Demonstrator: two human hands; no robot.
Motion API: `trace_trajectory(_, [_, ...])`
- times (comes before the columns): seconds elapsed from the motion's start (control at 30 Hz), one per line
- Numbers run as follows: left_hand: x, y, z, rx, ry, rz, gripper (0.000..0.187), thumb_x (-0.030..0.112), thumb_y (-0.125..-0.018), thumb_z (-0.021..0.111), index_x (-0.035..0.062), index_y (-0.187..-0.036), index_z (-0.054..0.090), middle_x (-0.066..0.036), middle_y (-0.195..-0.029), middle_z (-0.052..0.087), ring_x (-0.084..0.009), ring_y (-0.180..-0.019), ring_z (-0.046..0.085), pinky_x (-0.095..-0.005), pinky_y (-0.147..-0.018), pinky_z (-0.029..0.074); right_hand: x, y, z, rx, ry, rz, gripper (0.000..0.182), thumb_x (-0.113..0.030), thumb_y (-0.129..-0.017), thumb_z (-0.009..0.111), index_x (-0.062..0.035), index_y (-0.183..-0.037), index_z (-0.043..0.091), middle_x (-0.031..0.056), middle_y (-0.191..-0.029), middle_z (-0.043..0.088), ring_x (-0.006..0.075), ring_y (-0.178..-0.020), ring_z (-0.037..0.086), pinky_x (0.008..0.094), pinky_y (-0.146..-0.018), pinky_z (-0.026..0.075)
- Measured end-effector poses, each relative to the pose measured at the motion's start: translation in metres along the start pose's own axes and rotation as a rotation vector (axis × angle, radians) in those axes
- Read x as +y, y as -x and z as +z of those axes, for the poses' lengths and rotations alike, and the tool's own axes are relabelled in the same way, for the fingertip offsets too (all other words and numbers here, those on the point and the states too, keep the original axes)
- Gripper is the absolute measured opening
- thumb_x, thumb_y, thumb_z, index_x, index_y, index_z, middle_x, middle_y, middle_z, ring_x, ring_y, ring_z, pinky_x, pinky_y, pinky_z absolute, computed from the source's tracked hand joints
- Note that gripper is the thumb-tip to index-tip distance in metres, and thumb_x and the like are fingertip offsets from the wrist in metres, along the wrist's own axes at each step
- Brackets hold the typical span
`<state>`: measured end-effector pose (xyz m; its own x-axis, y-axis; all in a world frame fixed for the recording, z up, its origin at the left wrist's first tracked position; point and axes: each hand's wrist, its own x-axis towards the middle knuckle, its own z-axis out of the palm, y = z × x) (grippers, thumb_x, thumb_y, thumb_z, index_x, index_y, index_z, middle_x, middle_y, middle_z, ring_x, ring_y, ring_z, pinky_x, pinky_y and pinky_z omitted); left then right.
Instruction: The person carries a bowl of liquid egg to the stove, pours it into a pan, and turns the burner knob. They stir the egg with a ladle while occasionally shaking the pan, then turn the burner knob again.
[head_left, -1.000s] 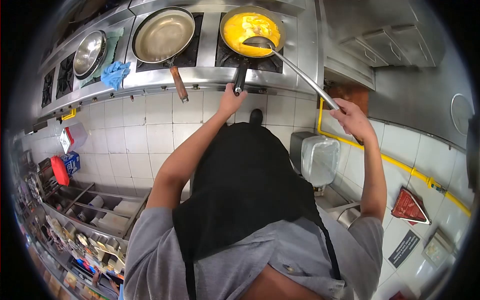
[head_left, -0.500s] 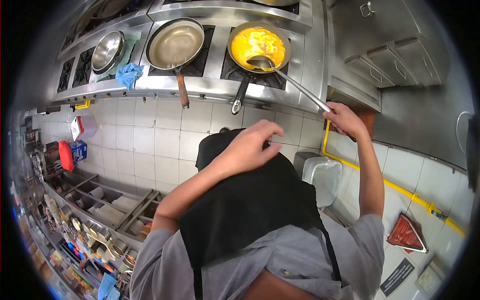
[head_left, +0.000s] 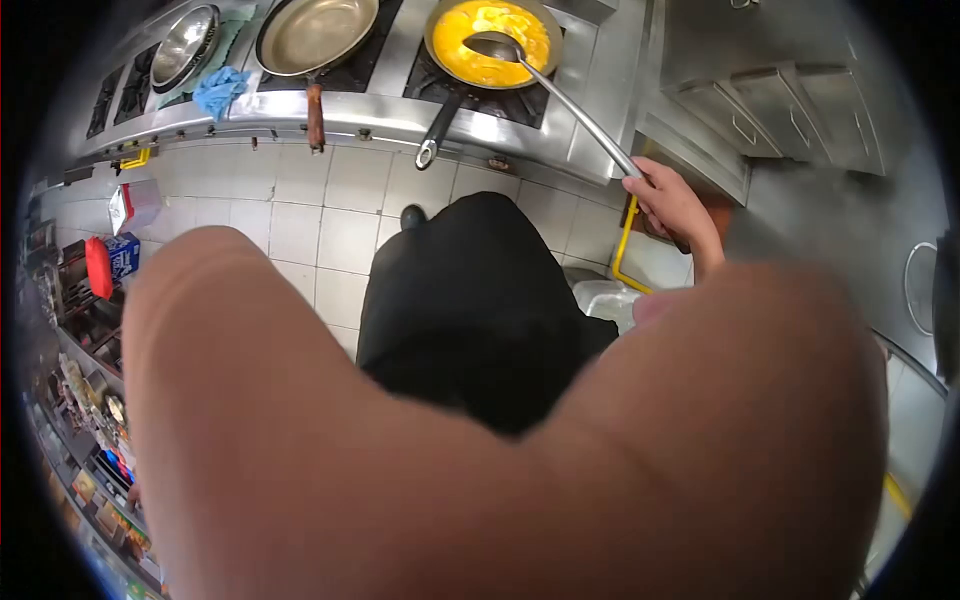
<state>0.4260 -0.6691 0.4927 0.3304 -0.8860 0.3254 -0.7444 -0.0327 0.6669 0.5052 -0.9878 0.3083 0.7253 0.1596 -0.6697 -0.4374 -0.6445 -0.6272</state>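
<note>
To the near right of the frying pan (head_left: 556, 42), a metal ladle (head_left: 574, 110) is gripped by the curled right hand (head_left: 674, 200), its bowl being inside the pan. From blurred foreground skin (head_left: 700, 420), the left hand's state cannot be told.

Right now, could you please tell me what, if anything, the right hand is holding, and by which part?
The right hand holds the metal ladle by its handle, near the end away from the pan.

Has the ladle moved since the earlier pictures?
Yes: against the yellow-filled pan on the burner, the ladle's bowl has moved from the near side toward the middle.
</note>
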Motion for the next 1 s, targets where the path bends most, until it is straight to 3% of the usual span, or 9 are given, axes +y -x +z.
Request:
trace_trajectory(0.13, [0.006, 0.023, 0.018, -0.022, 0.040, -0.101, 0.022, 0.008, -0.072, 0.066, -0.0018, -0.091, 0.062, -0.021, -0.082, 0.062, -0.0360, -0.078, 0.065, -0.0444, -0.064, 0.055, -0.015, -0.001, 0.009, -0.097, -0.066, 0.060, 0.015, -0.021, -0.096, 0.054, -0.0069, -0.091, 0.053, -0.0023, -0.060, 0.044, 0.0069, -0.043, 0.045, 0.0240, -0.038, 0.035])
trace_trajectory(0.23, [-0.011, -0.034, 0.042, -0.025, 0.010, -0.149, 0.023, 0.009, -0.071, 0.067, -0.0023, -0.090, 0.063, -0.022, -0.080, 0.063, -0.0378, -0.077, 0.066, -0.0468, -0.064, 0.055, 0.007, -0.024, 0.028, -0.136, -0.127, 0.058, 0.015, -0.022, -0.096, 0.055, -0.0083, -0.102, 0.053, -0.0028, -0.062, 0.045, 0.0069, -0.040, 0.040, 0.0234, -0.035, 0.031])
trace_trajectory(0.33, [-0.057, -0.025, 0.023, -0.030, -0.003, -0.142, 0.025, 0.009, -0.069, 0.068, -0.0027, -0.090, 0.064, -0.024, -0.078, 0.064, -0.0396, -0.075, 0.066, -0.0491, -0.064, 0.054, 0.021, -0.042, 0.056, -0.023, -0.228, 0.083, 0.021, -0.026, -0.094, 0.060, -0.0062, -0.099, 0.055, -0.0029, -0.062, 0.045, 0.0076, -0.043, 0.043, 0.0250, -0.038, 0.035])
trace_trajectory(0.37, [-0.061, -0.028, 0.024, -0.044, -0.005, -0.138, 0.025, 0.009, -0.068, 0.068, -0.0029, -0.090, 0.064, -0.024, -0.077, 0.065, -0.0402, -0.075, 0.067, -0.0499, -0.063, 0.054, 0.031, -0.046, 0.071, 0.121, -0.196, -0.076, 0.021, -0.026, -0.095, 0.059, -0.0058, -0.100, 0.055, -0.0025, -0.061, 0.045, 0.0077, -0.044, 0.042, 0.0256, -0.039, 0.035])
trace_trajectory(0.43, [-0.112, 0.013, 0.050, 0.168, 0.043, -0.344, 0.027, 0.009, -0.077, 0.064, 0.0039, -0.103, 0.063, -0.020, -0.093, 0.067, -0.0401, -0.089, 0.066, -0.0491, -0.077, 0.052, 0.040, -0.064, 0.075, -0.041, -0.280, -0.064, 0.019, -0.025, -0.095, 0.058, -0.0060, -0.098, 0.054, -0.0021, -0.060, 0.045, 0.0079, -0.044, 0.042, 0.0259, -0.039, 0.034])
trace_trajectory(0.47, [-0.134, 0.032, 0.054, -0.042, 0.022, -0.603, 0.033, 0.016, -0.085, 0.064, 0.0089, -0.117, 0.058, -0.014, -0.111, 0.064, -0.0356, -0.105, 0.060, -0.0456, -0.090, 0.049, 0.033, -0.064, 0.079, -0.040, -0.285, -0.070, 0.019, -0.025, -0.095, 0.058, -0.0060, -0.098, 0.054, -0.0021, -0.060, 0.045, 0.0079, -0.044, 0.042, 0.0259, -0.039, 0.034])
trace_trajectory(0.57, [-0.200, 0.106, 0.113, 0.300, -0.080, -0.840, 0.036, 0.014, -0.086, 0.064, 0.0114, -0.121, 0.054, -0.016, -0.123, 0.056, -0.0382, -0.117, 0.052, -0.0437, -0.098, 0.044, 0.010, -0.046, 0.090, 0.041, -0.299, -0.087, 0.018, -0.024, -0.096, 0.056, -0.0066, -0.092, 0.052, -0.0016, -0.058, 0.045, 0.0083, -0.041, 0.042, 0.0265, -0.037, 0.034])
trace_trajectory(0.83, [-0.314, 0.133, 0.174, 0.508, -0.018, -1.385, 0.067, 0.035, -0.080, 0.072, 0.0005, -0.130, 0.043, -0.027, -0.117, 0.058, -0.0430, -0.110, 0.058, -0.0491, -0.092, 0.048, -0.004, -0.048, 0.107, -0.085, -0.350, -0.045, 0.017, -0.024, -0.097, 0.054, -0.0076, -0.094, 0.049, 0.0003, -0.058, 0.046, 0.0103, -0.040, 0.044, 0.0278, -0.035, 0.036])
trace_trajectory(1.0, [-0.350, 0.135, 0.189, 0.513, 0.057, -1.391, 0.065, 0.037, -0.079, 0.071, -0.0019, -0.125, 0.046, -0.029, -0.102, 0.065, -0.0437, -0.101, 0.063, -0.0501, -0.088, 0.050, -0.003, -0.061, 0.115, -0.023, -0.376, -0.067, 0.017, -0.024, -0.097, 0.055, -0.0065, -0.096, 0.052, -0.0005, -0.059, 0.044, 0.0085, -0.040, 0.042, 0.0279, -0.036, 0.036])
